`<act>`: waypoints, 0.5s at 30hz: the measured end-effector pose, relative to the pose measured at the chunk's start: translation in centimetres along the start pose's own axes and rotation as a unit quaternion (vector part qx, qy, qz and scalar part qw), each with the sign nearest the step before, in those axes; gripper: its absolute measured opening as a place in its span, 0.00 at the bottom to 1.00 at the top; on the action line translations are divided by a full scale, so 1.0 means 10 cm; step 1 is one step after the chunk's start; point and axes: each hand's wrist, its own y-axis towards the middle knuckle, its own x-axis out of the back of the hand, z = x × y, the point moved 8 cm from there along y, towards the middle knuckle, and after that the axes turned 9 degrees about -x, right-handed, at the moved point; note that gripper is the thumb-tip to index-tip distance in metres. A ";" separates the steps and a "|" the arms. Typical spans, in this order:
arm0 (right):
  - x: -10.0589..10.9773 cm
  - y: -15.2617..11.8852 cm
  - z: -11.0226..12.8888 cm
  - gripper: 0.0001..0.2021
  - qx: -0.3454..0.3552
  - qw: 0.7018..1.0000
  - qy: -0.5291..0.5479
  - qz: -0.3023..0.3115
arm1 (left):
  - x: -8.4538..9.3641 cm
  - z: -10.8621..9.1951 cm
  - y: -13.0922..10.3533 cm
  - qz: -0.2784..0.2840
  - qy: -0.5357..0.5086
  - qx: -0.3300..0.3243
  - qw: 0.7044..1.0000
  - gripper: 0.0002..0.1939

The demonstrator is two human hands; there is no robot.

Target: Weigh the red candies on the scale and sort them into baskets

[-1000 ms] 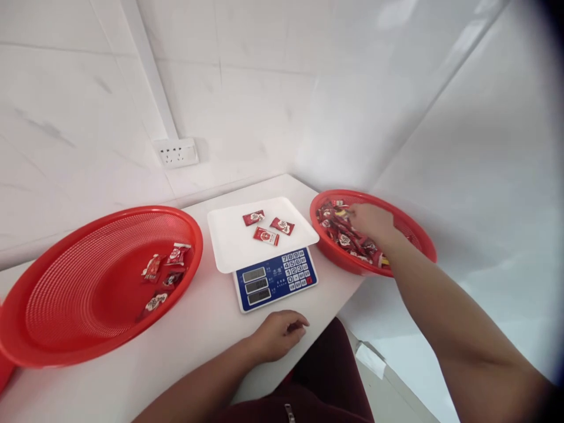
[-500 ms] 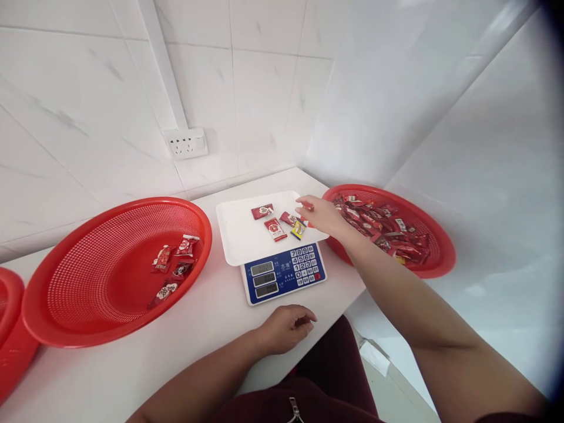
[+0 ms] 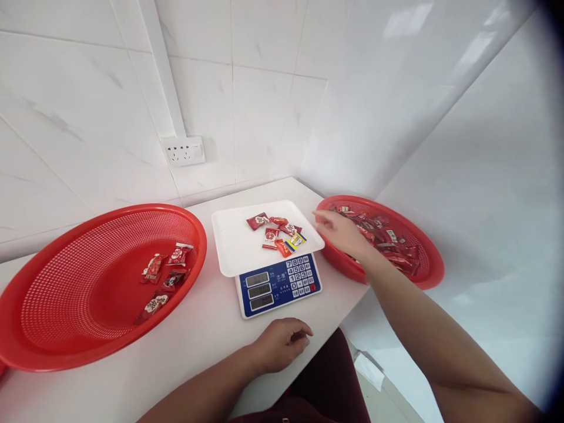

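Observation:
My right hand (image 3: 338, 233) is over the left rim of the right red basket (image 3: 434, 276), its fingers stretched out with nothing visible in them. Many wrapped candies, mostly red, fill that basket. Just left of the hand is the white tray (image 3: 229, 249) of a digital scale (image 3: 282, 285). Several red candies (image 3: 270, 237) and a yellow-and-blue one (image 3: 295, 241) lie on the tray. In front of the scale, my left hand (image 3: 282, 345) rests near the table edge, loosely curved, thumb and fingers apart, holding nothing.
To the left stands a larger red basket (image 3: 57, 355) with a few wrapped candies (image 3: 153, 268) at its right side. A power socket (image 3: 183, 151) is on the tiled wall behind the white table (image 3: 194, 352).
My right hand has let go of red candies onto the tray and moved right towards the basket. My left hand stays in place. The view has shifted slightly.

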 end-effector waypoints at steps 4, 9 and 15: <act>0.31 -0.17 -0.65 0.18 -0.077 0.995 -0.059 0.001 | -0.01 0.00 0.00 0.003 -0.003 -0.002 1.000 0.13; 0.54 -0.27 -1.59 0.20 -0.230 0.944 -0.225 0.066 | -0.01 -0.01 0.01 0.005 -0.003 0.000 1.000 0.12; 0.58 -0.15 -1.97 0.14 -0.223 0.952 -0.206 0.047 | 0.00 -0.02 0.00 0.010 -0.001 0.006 1.000 0.13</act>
